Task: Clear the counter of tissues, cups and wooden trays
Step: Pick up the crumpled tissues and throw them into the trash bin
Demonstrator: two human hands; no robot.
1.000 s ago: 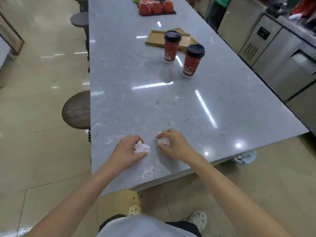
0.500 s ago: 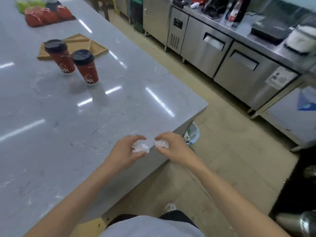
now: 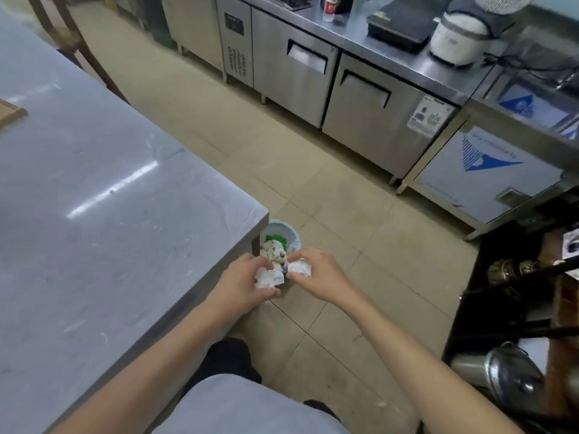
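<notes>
My left hand point(image 3: 242, 281) grips a crumpled white tissue point(image 3: 268, 277), and my right hand point(image 3: 319, 272) grips a second crumpled tissue point(image 3: 300, 267). Both hands hover off the corner of the grey marble counter point(image 3: 94, 214), right above a small bin with a pale blue liner point(image 3: 294, 239) standing on the floor. The bin holds crumpled paper and something green. Only a corner of a wooden tray point(image 3: 11, 115) shows at the left edge of the counter. The cups are out of view.
Stainless steel under-counter fridges point(image 3: 313, 73) line the far side of the tiled aisle, with a rice cooker point(image 3: 454, 36) on top. A dark rack with metal pots point(image 3: 513, 371) stands at the right. A wooden chair leg point(image 3: 78, 48) is beyond the counter.
My view swung right from the counter to the floor bin. Both hands carried their tissues off the counter edge and now hold them over the bin. The red cups left the view.
</notes>
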